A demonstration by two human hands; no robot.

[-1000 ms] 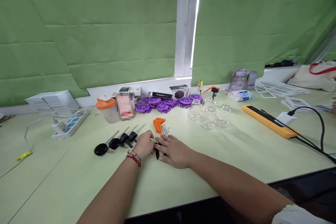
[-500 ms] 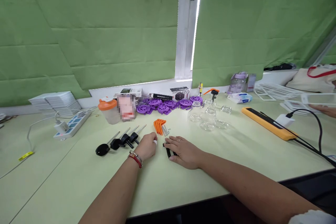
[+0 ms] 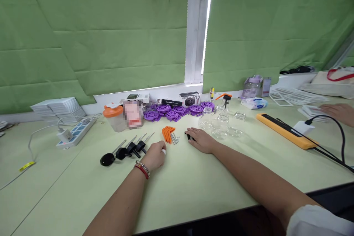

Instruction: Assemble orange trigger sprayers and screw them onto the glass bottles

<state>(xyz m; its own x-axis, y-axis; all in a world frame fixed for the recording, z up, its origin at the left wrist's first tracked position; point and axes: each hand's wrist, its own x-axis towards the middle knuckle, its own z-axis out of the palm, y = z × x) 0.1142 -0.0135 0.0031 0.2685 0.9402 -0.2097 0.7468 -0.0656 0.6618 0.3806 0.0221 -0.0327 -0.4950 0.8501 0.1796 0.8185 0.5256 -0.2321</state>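
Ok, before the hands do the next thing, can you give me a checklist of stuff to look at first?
1. Right hand is over the black piece: ok, the fingers partly cover it.
2. Left hand has nothing in its grip: cannot tell; it is curled and something white shows at its edge.
3. Orange bent pieces are bunched together: ok, between the hands and further back.
4. Metal pins are beside the orange bent pieces: ok.
5. Black round-headed parts with metal rods are in a row: ok, four of them left of the left hand.
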